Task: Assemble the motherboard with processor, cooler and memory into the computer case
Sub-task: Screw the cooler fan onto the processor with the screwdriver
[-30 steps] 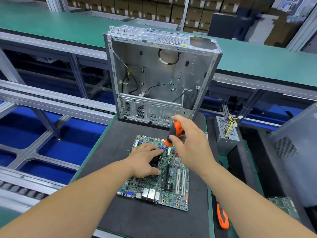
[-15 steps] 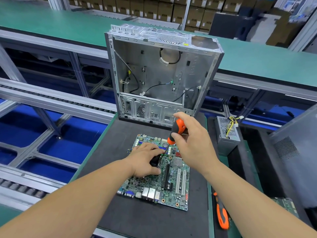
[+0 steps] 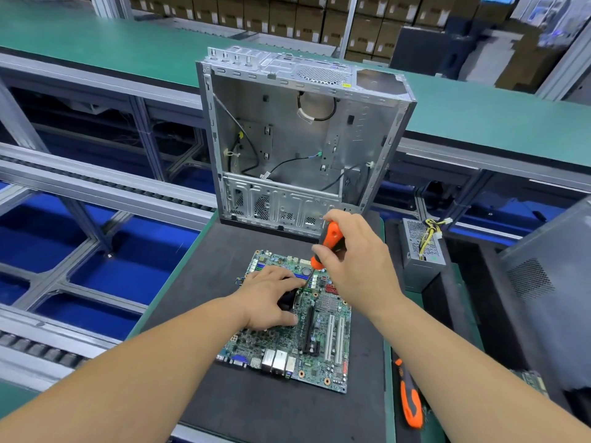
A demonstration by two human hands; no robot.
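The person stands at the bench with both arms stretched over the motherboard (image 3: 287, 327), which lies flat on a dark mat (image 3: 224, 314). The left hand (image 3: 268, 297) rests on the black cooler (image 3: 289, 298) near the middle of the board, with fingers curled over its top and thumb at its near side, so it holds the cooler down. The right hand (image 3: 355, 262) grips the orange handle of a screwdriver (image 3: 327, 243), and the thin shaft goes down to the board just beside the cooler, close to the left fingers. Compared with half a second ago almost nothing has changed: the left hand stays in the same place on the cooler, and the right hand has kept its grip, with the handle tilted about as before. The open metal case (image 3: 303, 145) stands upright at the far edge of the mat, behind the board and not touching it, with loose black cables inside. To the right, a grey power supply (image 3: 422, 251) with yellow wires sits in a black tray. A second orange-handled tool (image 3: 411, 401) lies near the right forearm.
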